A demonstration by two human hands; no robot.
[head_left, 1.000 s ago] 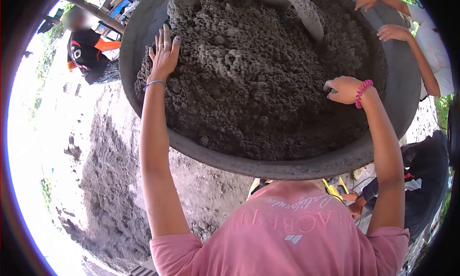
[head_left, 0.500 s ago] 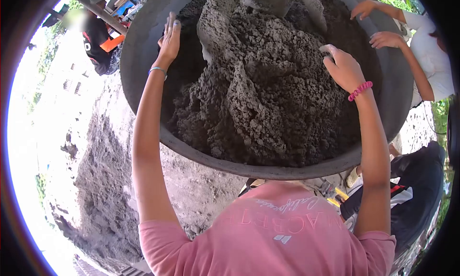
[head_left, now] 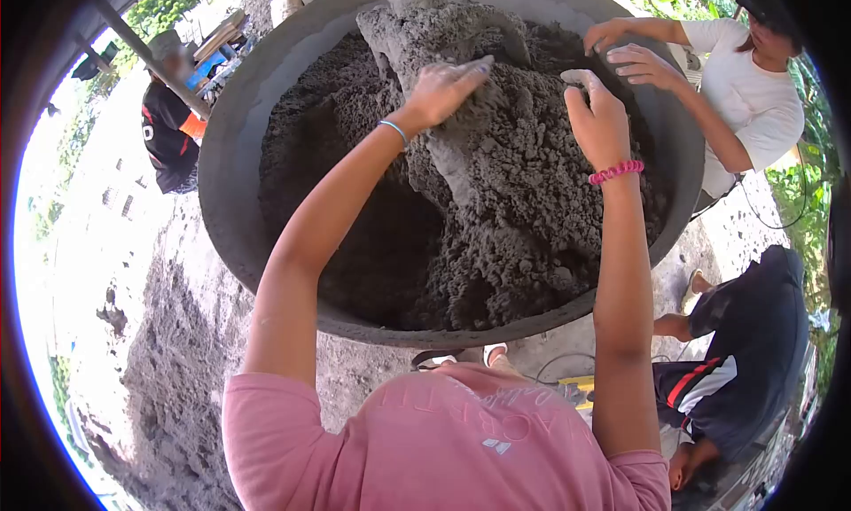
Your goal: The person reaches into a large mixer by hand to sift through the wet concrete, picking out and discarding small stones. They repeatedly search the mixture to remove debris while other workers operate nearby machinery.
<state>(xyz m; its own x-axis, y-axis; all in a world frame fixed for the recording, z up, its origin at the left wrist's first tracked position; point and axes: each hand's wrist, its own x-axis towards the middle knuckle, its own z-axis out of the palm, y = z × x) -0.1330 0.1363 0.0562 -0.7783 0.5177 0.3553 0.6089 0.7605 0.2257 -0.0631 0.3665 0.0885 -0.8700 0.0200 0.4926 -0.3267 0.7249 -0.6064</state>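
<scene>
A grey, damp, crumbly mix like mortar (head_left: 514, 210) fills much of a large round basin (head_left: 232, 170), heaped in a ridge toward the far side. Fingers stretched out, my left hand (head_left: 446, 90) reaches over the upper ridge and overlaps it in this view. My right hand (head_left: 600, 125) is over the right part of the heap, thumb and forefinger apart, its fingertips greyed with the mix. A thin blue band circles my left wrist, and a pink coiled band (head_left: 616, 172) my right.
A co-worker in a white shirt (head_left: 749, 103) stands at the right, both hands over the basin's rim. Another person in dark clothes (head_left: 753, 334) bends low at the lower right. At the far left is a person in black and orange (head_left: 168, 125), near a slanting pole (head_left: 146, 46).
My left hand has moved from the basin's left rim rightward onto the ridge of mix. The basin appears lower and further left in view; the co-worker's hands remain at the right rim.
</scene>
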